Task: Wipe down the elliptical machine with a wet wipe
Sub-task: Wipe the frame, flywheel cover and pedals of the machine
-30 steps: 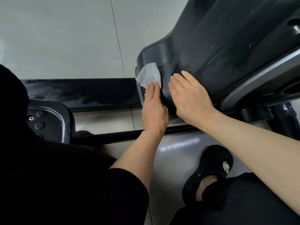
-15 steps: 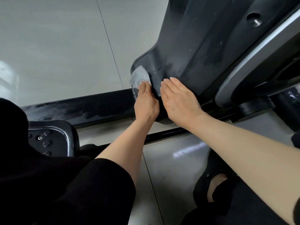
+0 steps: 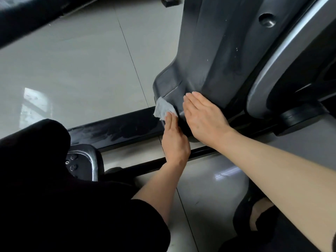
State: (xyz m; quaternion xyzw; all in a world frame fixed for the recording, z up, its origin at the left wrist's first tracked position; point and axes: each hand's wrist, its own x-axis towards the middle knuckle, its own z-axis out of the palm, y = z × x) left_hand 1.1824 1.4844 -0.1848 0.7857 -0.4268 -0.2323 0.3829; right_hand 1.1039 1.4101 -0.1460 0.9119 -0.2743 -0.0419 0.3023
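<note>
My left hand [image 3: 175, 142] pressed the wet wipe [image 3: 164, 108] with straight fingers against the lower corner of the elliptical's grey housing [image 3: 214, 57]; my right hand [image 3: 203, 115] lay flat, holding nothing, beside it. I judged firm, overlapping strokes along that edge best

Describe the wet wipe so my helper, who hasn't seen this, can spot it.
Find the elliptical machine's dark grey housing rising from the tiled floor. At its lower left corner, the left hand presses the wet wipe there: the only pale, crumpled thing against dark plastic.
</note>
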